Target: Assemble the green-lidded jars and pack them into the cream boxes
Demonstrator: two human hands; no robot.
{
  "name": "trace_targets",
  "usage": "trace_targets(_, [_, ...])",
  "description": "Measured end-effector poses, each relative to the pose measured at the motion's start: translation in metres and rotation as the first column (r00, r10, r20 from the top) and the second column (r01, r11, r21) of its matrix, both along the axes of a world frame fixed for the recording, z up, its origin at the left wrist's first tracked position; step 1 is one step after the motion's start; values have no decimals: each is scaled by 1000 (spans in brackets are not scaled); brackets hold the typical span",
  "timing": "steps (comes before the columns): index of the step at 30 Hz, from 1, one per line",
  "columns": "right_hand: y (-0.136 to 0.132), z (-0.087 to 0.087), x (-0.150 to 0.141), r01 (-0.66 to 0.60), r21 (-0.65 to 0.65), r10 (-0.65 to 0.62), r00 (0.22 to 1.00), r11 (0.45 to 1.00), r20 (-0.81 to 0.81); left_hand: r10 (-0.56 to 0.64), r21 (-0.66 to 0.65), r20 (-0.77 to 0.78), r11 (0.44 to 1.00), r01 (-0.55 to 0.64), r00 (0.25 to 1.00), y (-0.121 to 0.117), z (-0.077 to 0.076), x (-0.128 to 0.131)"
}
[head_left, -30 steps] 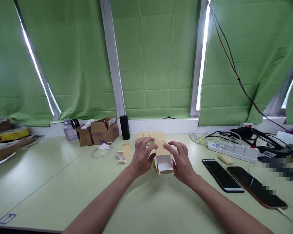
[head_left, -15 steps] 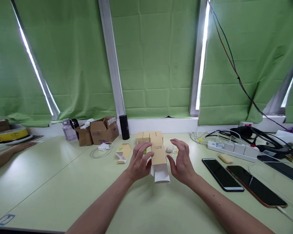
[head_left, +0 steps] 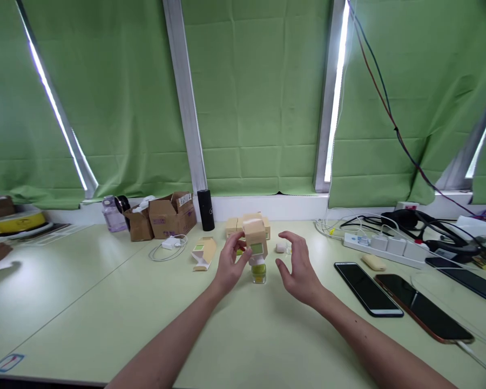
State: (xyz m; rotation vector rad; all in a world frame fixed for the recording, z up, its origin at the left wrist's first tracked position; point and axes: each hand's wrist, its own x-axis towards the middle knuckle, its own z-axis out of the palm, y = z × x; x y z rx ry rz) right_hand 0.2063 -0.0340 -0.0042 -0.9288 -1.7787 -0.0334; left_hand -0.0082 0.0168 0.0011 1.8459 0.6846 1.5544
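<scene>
Carton [head_left: 255, 233] in left hand [head_left: 229, 266] — apparently tilted

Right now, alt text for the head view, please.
The left hand holds a tan cardboard box above a small greenish container; the right hand is open beside them, over a pale green table before green fabric blinds.

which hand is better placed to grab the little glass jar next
Probably the right hand: it is empty and open near the jar, while the left hand holds the small box above it.
</scene>
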Motion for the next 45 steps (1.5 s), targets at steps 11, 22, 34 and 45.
trace_targets(11, [-3, 3, -6, -351, -254, 288, 923, 901, -253, -5, -253, 149, 967, 43, 989, -4, -3, 12])
trace_targets(22, [1, -4, -9, -536, -279, 409, 818, 797, -404, -28, -232, 96, 971, 49, 995, -15, -1, 16])
trace_targets(34, [9, 1, 0, -612, -293, 403, 740, 734, -539, -43, -39, -28, 998, 42, 999, -25, -1, 7])
trace_targets(45, [8, 1, -2, -643, -281, 420, 712, 713, -562, -45, -57, -55, 997, 42, 997, -21, -2, 8])
